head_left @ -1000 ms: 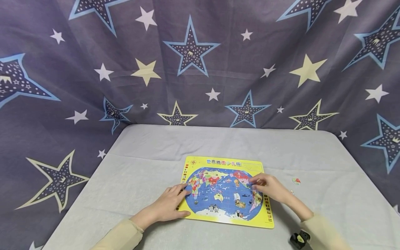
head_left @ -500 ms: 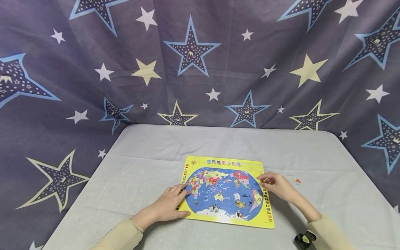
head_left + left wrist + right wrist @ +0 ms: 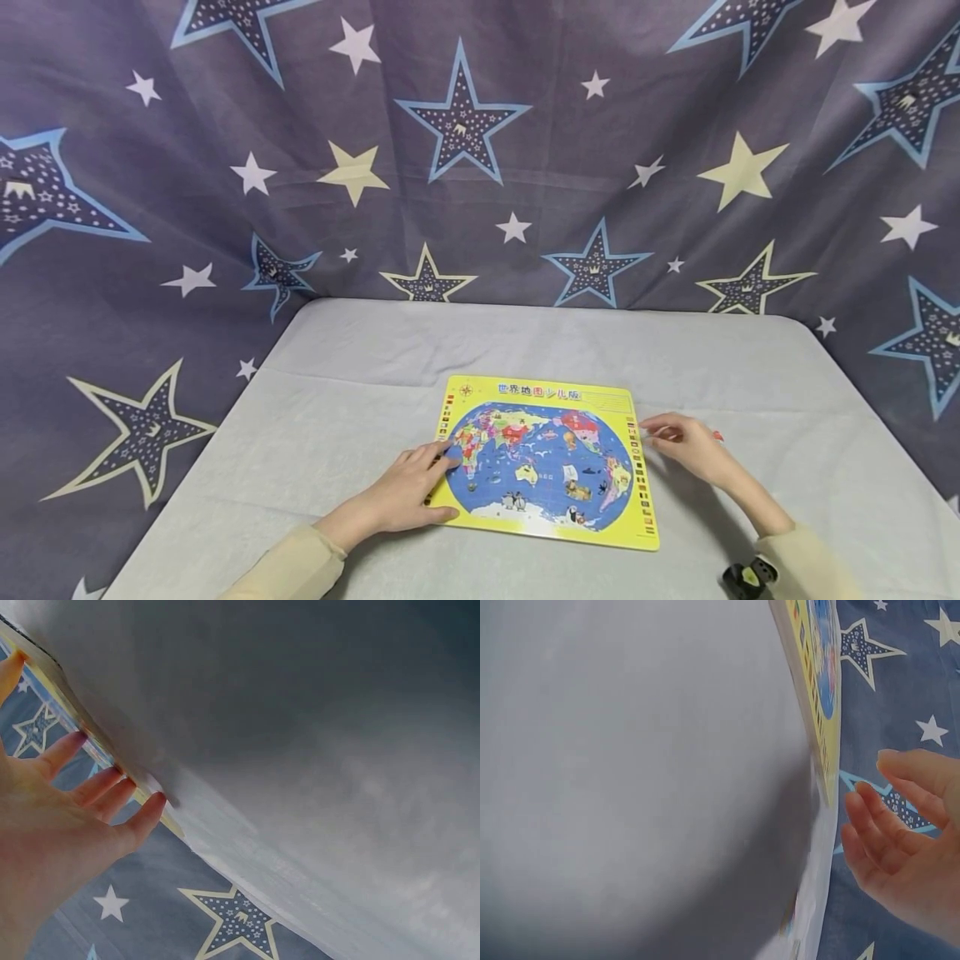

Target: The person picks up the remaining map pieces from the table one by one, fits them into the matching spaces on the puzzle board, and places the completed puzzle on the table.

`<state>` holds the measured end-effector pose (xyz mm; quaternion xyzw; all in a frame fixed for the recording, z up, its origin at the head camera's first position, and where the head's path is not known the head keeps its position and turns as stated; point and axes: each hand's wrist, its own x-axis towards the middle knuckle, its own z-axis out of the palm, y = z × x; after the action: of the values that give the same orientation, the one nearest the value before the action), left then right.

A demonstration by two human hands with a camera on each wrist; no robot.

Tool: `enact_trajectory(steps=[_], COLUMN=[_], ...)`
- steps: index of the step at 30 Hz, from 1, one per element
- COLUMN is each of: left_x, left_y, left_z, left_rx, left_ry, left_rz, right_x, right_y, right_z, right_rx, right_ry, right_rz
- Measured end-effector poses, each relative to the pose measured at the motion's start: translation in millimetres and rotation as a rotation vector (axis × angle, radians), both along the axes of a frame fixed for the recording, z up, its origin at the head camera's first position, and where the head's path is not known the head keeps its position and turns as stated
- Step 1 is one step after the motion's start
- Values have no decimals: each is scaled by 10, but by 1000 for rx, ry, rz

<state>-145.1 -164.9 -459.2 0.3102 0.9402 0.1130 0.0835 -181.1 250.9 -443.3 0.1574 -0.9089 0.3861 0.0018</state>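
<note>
A world-map puzzle board (image 3: 540,533) with a yellow border and blue oceans lies flat on the table. My left hand (image 3: 396,497) rests on its left edge, fingers extended and thumb at the lower-left corner. Just beyond the board's right edge hovers my right hand (image 3: 692,450), fingers loosely bent; the right wrist view shows nothing between thumb and fingertips. A small red puzzle piece (image 3: 717,436) peeks out behind that hand, mostly hidden in the head view.
Pale grey cloth covers the table (image 3: 360,350). A star-printed dark curtain (image 3: 525,192) hangs behind it and at the sides. A black device (image 3: 750,577) is at the right wrist.
My right hand has moved rightward off the map and past the board's right edge, now covering most of the small piece. The left hand has stayed in place.
</note>
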Motion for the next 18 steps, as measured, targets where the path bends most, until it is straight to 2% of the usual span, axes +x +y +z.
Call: enact_trajectory(steps=[8, 18], left_x=[10, 9], left_y=[3, 8], left_z=[6, 11], left_rx=[6, 9], left_ry=[-12, -13], left_rz=[2, 8], right_x=[-6, -12], right_y=[139, 327], right_z=[4, 47], right_rx=[27, 79], right_ry=[53, 44], right_rz=[-22, -85])
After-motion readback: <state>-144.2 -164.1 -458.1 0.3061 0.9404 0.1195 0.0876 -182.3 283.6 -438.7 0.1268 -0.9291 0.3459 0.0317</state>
